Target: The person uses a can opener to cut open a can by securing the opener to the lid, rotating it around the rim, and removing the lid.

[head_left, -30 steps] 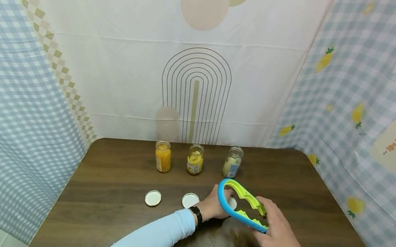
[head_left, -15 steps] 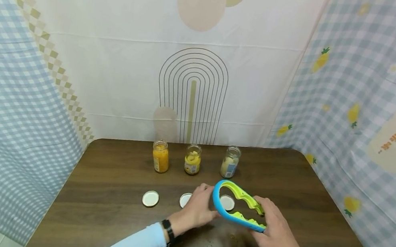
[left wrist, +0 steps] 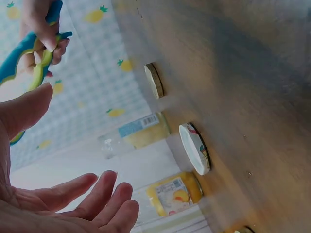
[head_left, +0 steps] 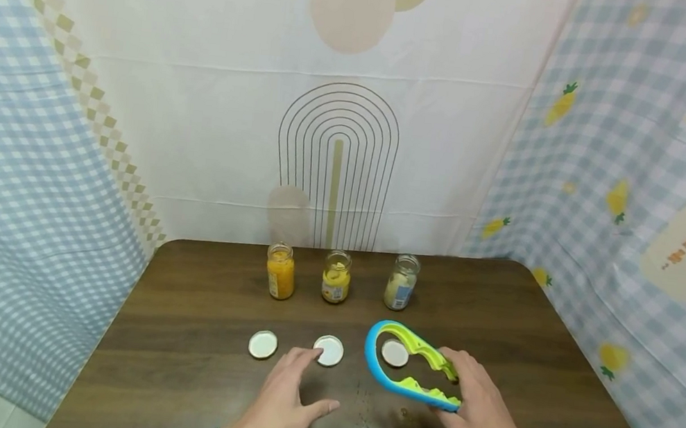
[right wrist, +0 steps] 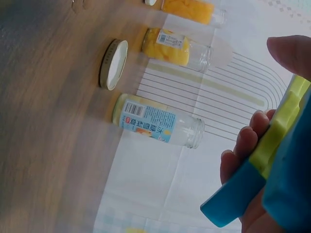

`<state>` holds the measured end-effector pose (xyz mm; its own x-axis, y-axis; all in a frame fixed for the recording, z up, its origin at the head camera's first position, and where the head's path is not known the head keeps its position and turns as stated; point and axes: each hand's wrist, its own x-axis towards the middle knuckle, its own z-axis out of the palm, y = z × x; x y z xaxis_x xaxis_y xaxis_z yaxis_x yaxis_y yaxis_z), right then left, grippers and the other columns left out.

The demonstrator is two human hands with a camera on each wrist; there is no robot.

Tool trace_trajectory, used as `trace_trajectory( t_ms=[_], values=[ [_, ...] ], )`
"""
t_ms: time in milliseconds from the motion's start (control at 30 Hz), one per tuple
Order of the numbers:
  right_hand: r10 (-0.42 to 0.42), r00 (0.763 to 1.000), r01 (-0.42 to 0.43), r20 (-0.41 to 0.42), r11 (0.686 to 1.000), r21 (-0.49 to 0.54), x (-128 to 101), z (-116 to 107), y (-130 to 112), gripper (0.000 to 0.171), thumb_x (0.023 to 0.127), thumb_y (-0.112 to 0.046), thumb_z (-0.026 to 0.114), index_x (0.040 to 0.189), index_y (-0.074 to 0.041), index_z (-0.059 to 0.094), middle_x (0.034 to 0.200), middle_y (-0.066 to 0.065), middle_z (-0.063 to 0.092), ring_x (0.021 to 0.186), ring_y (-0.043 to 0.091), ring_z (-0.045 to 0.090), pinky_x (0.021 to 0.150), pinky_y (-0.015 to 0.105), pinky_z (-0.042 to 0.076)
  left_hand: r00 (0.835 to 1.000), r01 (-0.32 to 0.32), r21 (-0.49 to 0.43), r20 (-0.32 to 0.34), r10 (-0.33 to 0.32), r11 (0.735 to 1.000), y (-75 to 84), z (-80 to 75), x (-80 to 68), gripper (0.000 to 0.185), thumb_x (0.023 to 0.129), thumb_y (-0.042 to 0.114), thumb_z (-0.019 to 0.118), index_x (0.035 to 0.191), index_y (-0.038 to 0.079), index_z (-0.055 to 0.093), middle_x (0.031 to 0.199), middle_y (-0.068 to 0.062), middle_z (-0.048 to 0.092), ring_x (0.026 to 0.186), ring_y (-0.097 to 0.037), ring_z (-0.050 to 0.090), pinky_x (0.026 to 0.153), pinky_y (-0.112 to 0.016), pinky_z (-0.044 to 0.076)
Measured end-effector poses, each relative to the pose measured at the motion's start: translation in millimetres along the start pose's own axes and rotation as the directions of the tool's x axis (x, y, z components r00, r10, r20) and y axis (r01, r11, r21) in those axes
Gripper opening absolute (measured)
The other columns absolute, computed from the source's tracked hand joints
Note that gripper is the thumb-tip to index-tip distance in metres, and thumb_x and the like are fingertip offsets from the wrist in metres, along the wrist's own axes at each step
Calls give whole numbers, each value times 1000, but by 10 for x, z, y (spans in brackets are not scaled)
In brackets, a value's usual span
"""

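My right hand [head_left: 467, 393] grips the narrow end of a blue and green jar opener [head_left: 405, 367], also seen at the right edge of the right wrist view [right wrist: 274, 160]. Its big loop hangs over a white lid [head_left: 394, 353] lying on the table. My left hand [head_left: 289, 397] is open with spread fingers and holds nothing, just in front of the middle lid [head_left: 328, 350]. In the left wrist view the palm [left wrist: 58, 204] is bare. A third lid [head_left: 263, 344] lies further left.
Three open glass jars stand in a row at the back of the brown table [head_left: 195, 310]: orange [head_left: 280, 271], yellow [head_left: 336, 277] and pale [head_left: 401, 282]. Cloth walls close in the back and both sides. Crumbs lie near the front edge.
My left hand has drawn back from the right lid, moving left and toward me, and has opened. That lid now lies bare under the opener's loop. The opener hardly moved.
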<state>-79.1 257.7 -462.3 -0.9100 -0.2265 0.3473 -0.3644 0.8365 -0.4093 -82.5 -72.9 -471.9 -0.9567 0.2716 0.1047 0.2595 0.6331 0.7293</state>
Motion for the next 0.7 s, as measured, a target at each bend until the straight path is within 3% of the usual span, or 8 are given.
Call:
trace_trajectory(
  t_ms=[300, 533, 700],
  values=[
    [-26, 999, 26, -23, 1000, -10, -23, 30, -15, 77, 72, -8, 96, 139, -17, 58, 114, -12, 63, 99, 4, 55, 79, 29, 51, 994, 32, -19, 108, -30, 999, 89, -41, -126, 84, 86, 51, 87, 150, 7, 56, 143, -8, 61, 131, -32, 59, 105, -59, 54],
    [-19, 999, 18, -30, 999, -33, -28, 19, -14, 78, 72, -9, 97, 140, -17, 59, 113, -10, 64, 97, 4, 55, 77, 29, 49, 997, 15, -8, 74, -14, 1000, 119, -24, -148, 83, 87, 54, 86, 150, 8, 56, 143, -8, 61, 131, -31, 59, 106, -58, 54],
    [77, 997, -76, 19, 996, -48, -26, -1, 13, 77, 75, -18, 98, 140, -12, 57, 113, -1, 67, 94, 12, 60, 73, 29, 50, 998, 8, -2, 59, -8, 1000, 70, 8, -184, 83, 88, 54, 85, 148, 4, 57, 141, -10, 62, 129, -33, 60, 104, -58, 54]
  ],
)
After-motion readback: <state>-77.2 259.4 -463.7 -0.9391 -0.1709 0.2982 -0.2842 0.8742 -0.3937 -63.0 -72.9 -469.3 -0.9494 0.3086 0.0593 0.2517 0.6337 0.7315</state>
